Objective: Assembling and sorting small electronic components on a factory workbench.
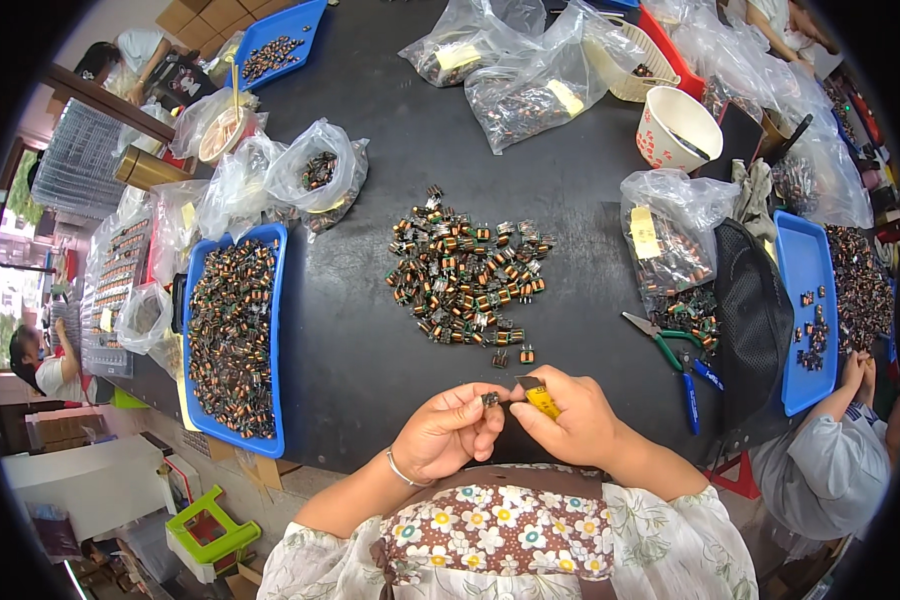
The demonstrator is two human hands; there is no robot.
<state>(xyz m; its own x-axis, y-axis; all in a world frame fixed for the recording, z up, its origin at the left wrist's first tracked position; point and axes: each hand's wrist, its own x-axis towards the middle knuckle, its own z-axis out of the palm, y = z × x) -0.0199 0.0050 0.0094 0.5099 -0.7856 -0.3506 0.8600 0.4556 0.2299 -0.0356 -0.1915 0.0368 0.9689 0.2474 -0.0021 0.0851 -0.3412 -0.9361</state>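
Note:
Close to the table's near edge, my left hand [446, 430] pinches a small wire-wound coil [490, 399] between thumb and fingers. My right hand [575, 420] is closed around a yellow tool that looks like a utility knife [541, 400], its dark tip close to the coil. Both hands nearly touch. Just beyond them lies a loose pile of copper coils [460, 270] with dark cores and green parts. One single coil [527, 354] rests at the pile's near edge.
A blue tray [283, 340] full of coils stands at left, another blue tray [808, 390] at right. Green-handled pliers [662, 350] and a blue-handled tool [691, 400] lie right of my hands. Plastic bags [530, 100] and a paper bucket [675, 135] stand farther back. A co-worker [820, 460] sits at right.

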